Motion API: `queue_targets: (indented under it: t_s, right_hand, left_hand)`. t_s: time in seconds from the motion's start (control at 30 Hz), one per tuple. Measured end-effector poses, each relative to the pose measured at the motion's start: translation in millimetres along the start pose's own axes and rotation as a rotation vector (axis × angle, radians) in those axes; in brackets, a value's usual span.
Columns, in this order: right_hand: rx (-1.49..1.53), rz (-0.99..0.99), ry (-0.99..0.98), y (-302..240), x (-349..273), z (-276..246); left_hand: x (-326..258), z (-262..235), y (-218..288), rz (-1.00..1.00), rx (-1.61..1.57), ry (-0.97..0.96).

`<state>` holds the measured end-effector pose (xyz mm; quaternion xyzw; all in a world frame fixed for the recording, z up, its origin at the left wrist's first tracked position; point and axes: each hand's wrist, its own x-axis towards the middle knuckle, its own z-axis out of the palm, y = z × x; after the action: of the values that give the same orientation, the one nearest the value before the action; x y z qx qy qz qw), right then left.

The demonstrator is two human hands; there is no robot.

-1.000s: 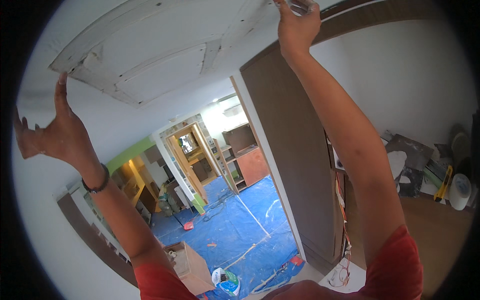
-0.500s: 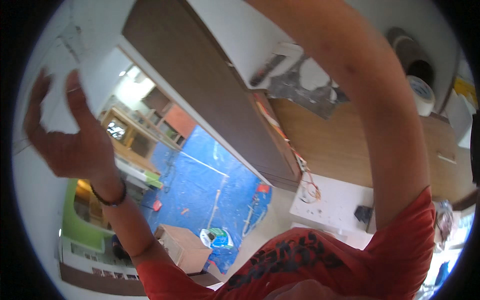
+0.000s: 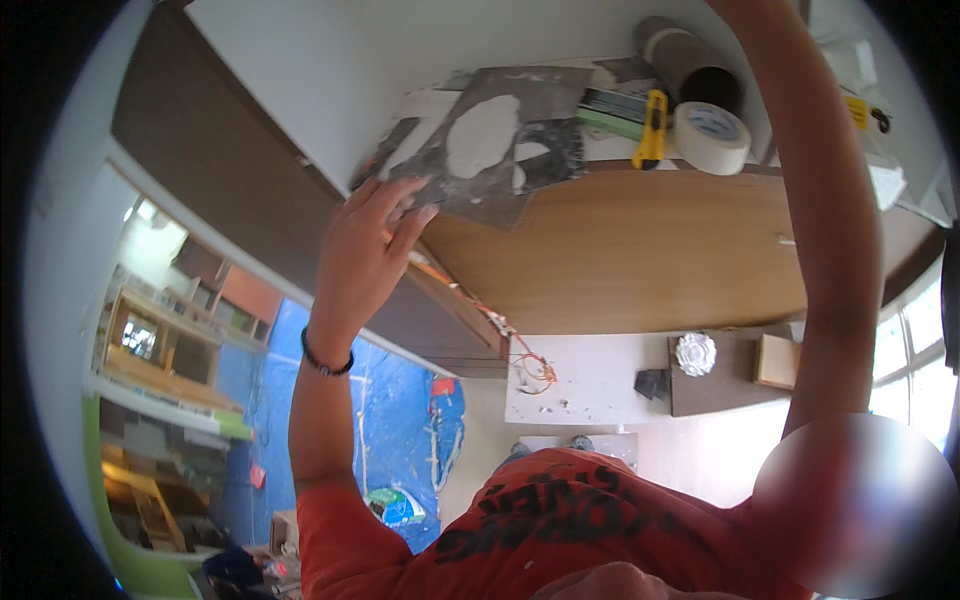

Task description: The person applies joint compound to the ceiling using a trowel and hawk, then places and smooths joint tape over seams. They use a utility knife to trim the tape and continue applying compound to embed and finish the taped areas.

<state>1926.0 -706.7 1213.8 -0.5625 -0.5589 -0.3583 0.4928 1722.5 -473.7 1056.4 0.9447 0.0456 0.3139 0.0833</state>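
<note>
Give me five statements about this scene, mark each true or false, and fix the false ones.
1. The left hand is by the grey board with a white patch. True.
2. The left wrist is bare. False: a dark bracelet circles it.
3. The yellow knife lies left of the tape roll. True.
4. The floor sheeting is green. False: the sheeting is blue.
5. The right hand is in view. False: only the right arm shows.

White glare burns out the window [image 3: 930, 400] at right and a patch of the far room [image 3: 155, 240] at left — straight edges bow toward a black rim [image 3: 20, 300], and a round smear [image 3: 855, 505] blurs the lower right.
</note>
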Motion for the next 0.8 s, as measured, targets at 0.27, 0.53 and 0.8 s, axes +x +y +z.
queue_targets:
  t_s: [0.27,0.53,0.8]
  right_hand:
    - [-0.698,0.519,-0.365,73.1,-179.7,18.9]
    - [-0.773,0.722,-0.288,98.0,-208.0,66.6]
    - [-0.753,0.781,0.010,117.2,-231.7,85.0]
  left_hand:
    - [-49.3,17.9,-4.4,-0.027,-0.323,-0.069]
    - [-62.2,17.9,-23.5,0.078,-0.400,-0.128]
    - [-73.1,11.9,-64.5,0.025,-0.597,-0.110]
